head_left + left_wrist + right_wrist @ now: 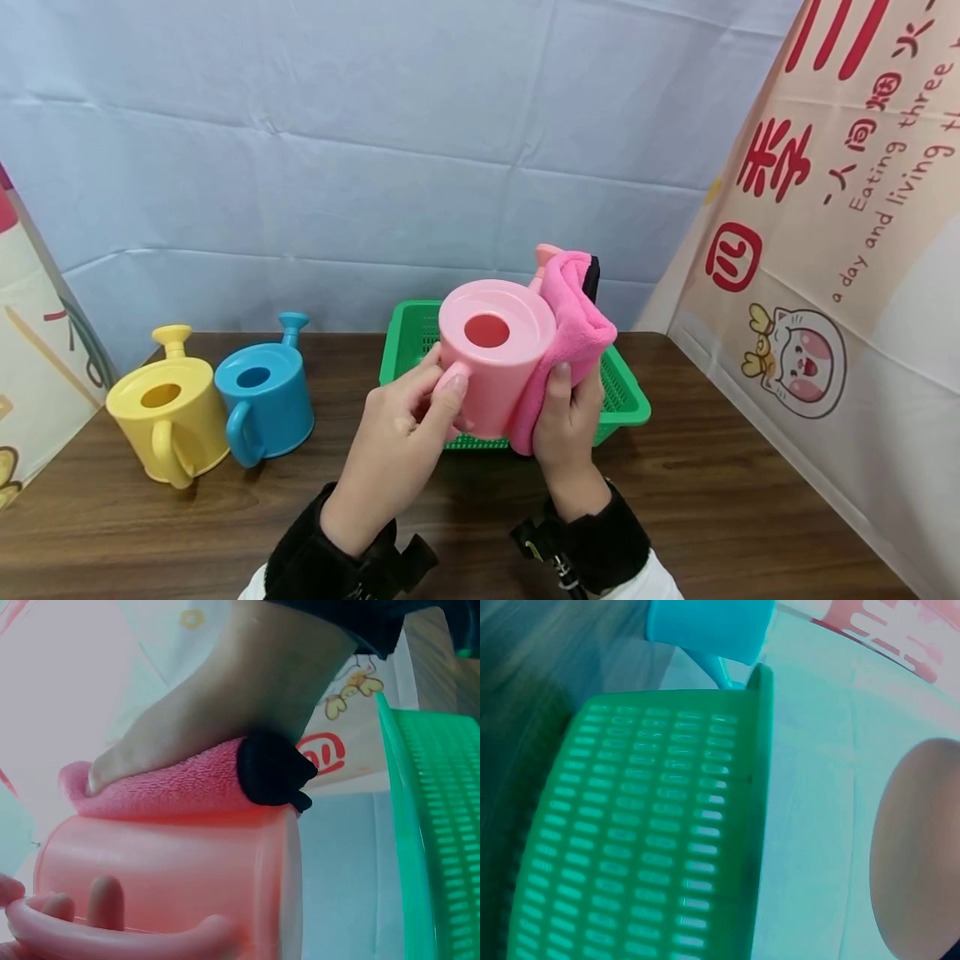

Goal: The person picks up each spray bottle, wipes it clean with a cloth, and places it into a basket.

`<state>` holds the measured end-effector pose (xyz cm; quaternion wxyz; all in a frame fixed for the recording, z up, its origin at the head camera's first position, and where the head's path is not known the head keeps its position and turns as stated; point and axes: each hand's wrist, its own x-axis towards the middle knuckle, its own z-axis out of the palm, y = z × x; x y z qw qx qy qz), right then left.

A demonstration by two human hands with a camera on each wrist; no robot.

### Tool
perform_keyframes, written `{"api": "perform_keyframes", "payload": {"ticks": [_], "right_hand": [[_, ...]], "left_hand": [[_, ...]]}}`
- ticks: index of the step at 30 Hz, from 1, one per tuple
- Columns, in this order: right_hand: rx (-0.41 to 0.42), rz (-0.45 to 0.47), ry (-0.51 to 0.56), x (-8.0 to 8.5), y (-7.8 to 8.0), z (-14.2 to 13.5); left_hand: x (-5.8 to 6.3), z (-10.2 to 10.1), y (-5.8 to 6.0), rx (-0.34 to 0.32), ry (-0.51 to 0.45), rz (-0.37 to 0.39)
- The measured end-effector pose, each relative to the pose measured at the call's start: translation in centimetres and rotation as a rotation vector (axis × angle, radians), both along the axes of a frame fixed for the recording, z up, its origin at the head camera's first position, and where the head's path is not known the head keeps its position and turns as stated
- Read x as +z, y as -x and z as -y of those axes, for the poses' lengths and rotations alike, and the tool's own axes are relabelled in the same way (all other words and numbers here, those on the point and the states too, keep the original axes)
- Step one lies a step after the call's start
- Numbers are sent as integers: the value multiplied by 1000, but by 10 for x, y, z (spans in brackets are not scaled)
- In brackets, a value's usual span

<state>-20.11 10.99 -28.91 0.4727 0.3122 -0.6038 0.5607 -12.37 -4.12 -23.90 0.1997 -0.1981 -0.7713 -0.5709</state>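
A pink watering can [495, 358] is held up in front of a green basket [412, 329], its round top opening facing the head camera. My left hand [405, 429] grips the can by its handle; in the left wrist view, fingertips curl through the handle [112, 937]. Against the can's right side my right hand [570, 425] holds a folded pink cloth [573, 321] with a dark edge. That cloth partly covers the spout [545, 252]. The right wrist view shows only a blurred part of the right hand [922, 855], without the cloth.
Left on the brown wooden table [247, 533] stand a yellow watering can [180, 417] and a blue watering can [277, 404], close together. A pale cloth backdrop [300, 167] hangs behind the table, and a printed cloth [825, 250] hangs along the right side.
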Motion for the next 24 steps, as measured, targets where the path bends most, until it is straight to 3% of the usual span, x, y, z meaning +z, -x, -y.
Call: {"api": "perform_keyframes", "payload": {"ticks": [7,12,16,20,24], "right_hand": [[-24,-18,-40,-6,4,0],[27,15,-68,0,0,-2],[70,86,-67,6,-7,-6],[63,150,-91,19,-18,-13],[-21,141,-236,40,-33,-18]], "left_hand": [[-12,1,12,95,22,-61],[-31,8,29,105,34,-91],[-37,11,33,100,73,-103],[-36,10,32,68,101,-123],[-35,7,32,68,151,-168]]}}
